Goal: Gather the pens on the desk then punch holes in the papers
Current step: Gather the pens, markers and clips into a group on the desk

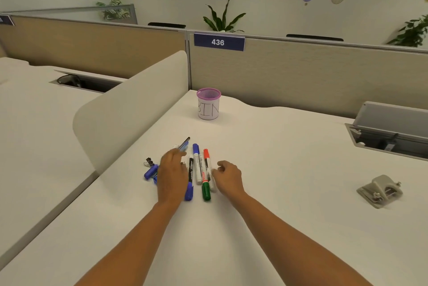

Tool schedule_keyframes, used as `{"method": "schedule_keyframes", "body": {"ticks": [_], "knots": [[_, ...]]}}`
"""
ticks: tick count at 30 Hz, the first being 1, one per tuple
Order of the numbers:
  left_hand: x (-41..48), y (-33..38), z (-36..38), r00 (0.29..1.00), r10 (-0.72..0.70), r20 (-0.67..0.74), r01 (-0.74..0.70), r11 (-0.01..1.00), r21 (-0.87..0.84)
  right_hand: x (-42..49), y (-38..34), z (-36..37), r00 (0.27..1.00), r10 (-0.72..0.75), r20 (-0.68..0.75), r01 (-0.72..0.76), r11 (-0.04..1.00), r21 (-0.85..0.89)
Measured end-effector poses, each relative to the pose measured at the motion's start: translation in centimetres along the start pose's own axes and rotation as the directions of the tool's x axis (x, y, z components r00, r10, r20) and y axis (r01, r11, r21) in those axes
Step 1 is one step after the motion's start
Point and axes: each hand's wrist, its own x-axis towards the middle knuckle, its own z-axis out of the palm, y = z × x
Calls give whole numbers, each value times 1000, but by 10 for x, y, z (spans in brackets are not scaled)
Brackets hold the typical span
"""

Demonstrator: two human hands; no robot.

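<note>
Hands (172, 174) (228, 177) over white desk (289, 165), beige partitions (301, 72)

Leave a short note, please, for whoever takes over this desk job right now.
Left hand: open, palm down over the left side of the markers.
Right hand: open, fingers loosely curled, holding nothing, at the bunch's right edge.
Things: markers bunched side by side on the desk; a pen pokes out past the left fingers; cup marked BIN behind; hole punch far right.
Done: pens nearly gathered.
Left: finish gathering, then punch; no papers in view.
</note>
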Motion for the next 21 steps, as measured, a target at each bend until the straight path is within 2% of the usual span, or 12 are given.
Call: {"method": "schedule_keyframes", "body": {"ticks": [3, 6, 12, 21], "knots": [[-3, -20, -11, 1000, -4, -19, 7, 985, 172, -2, 3, 4, 998, -70, -1, 70, 996, -48], [-9, -41, -18, 998, -56, 0, 54, 971, 233, -5, 4, 10, 993, -115, 22, 117, 991, -69], [-10, -62, -25, 985, -168, 47, 165, 984, 67, -6, 0, 23, 981, -170, 90, 178, 979, -100], [-10, -64, -22, 978, -198, 62, 193, 978, 79, -6, -4, 37, 969, -215, 119, 224, 972, -66]]}}
